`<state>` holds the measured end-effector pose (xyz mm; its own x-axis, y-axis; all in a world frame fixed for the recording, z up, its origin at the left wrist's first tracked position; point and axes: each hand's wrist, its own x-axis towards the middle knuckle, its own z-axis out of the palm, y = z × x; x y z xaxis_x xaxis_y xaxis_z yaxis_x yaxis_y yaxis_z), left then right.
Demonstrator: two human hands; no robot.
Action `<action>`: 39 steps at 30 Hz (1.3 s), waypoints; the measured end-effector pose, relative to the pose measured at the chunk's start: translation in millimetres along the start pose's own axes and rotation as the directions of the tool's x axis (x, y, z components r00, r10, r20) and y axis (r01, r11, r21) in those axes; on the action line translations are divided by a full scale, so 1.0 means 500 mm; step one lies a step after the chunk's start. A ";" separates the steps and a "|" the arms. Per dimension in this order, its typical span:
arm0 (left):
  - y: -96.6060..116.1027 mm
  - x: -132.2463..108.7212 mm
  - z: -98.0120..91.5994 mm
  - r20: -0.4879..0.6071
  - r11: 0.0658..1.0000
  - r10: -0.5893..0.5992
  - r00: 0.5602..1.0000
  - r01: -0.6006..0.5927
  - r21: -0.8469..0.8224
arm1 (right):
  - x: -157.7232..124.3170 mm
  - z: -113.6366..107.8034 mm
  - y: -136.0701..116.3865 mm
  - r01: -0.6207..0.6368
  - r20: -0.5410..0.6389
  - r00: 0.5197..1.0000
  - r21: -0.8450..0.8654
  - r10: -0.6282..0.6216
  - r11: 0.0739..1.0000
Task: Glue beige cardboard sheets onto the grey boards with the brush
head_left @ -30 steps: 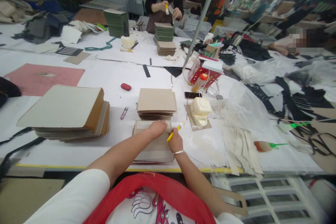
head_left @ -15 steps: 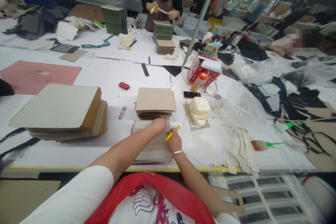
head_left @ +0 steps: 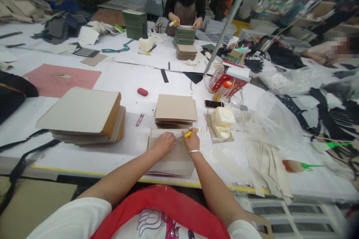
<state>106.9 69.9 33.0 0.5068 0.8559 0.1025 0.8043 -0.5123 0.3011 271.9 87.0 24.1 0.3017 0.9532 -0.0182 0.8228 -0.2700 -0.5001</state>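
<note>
Low in the middle of the head view lies a stack of beige boards (head_left: 168, 162), near the table's front edge. My left hand (head_left: 165, 144) rests on the top board, fingers bent and pressed together near its far edge; what they pinch, if anything, is hidden. At the same board's far right corner, my right hand (head_left: 192, 141) is closed round a brush with a yellow handle (head_left: 188, 134), its pale bristles pointing right. A pale band runs along the board's far edge between the hands. Just beyond sits a second stack of beige boards (head_left: 176, 108).
A cut-open white plastic container (head_left: 223, 119) stands to the right, near a phone (head_left: 214, 104). Thread snips (head_left: 140, 119) and a tall board stack (head_left: 81, 114) lie left. Fabric strips (head_left: 269, 168) hang over the front edge. Across the table, a co-worker (head_left: 186, 2) handles green-edged boards.
My left hand has drawn back from the far edge, left of my right hand. The right hand, still with the brush, has moved slightly farther up the board. The whole view has shifted.
</note>
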 end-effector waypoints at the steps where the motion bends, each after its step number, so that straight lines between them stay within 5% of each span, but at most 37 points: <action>1: -0.012 -0.022 -0.004 -0.039 0.999 -0.025 0.999 0.027 0.043 | 0.002 0.001 -0.001 0.005 0.010 1.000 -0.010 -0.004 1.000; 6: -0.066 -0.097 -0.004 -0.018 0.981 -0.133 0.991 0.134 0.142 | 0.000 -0.003 -0.012 0.059 0.004 0.998 0.030 -0.059 0.998; 12: -0.076 -0.104 0.015 0.037 0.978 -0.169 0.985 0.163 0.128 | -0.025 -0.018 -0.015 0.273 -0.199 0.952 0.215 -0.231 0.938; 22: -0.068 -0.105 0.016 0.085 0.966 -0.197 0.977 0.178 0.186 | -0.018 0.049 0.024 0.057 -0.132 0.990 0.069 -0.048 0.996; 39: -0.061 -0.077 -0.031 0.165 0.969 -0.199 0.966 0.169 0.183 | -0.008 0.047 0.018 -0.040 -0.087 0.995 -0.017 0.038 0.999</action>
<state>58.1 53.9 34.3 0.3804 0.9174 -0.1171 0.9212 -0.3647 0.1352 267.0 83.8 -0.5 0.3739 0.9267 0.0379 0.8181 -0.3103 -0.4841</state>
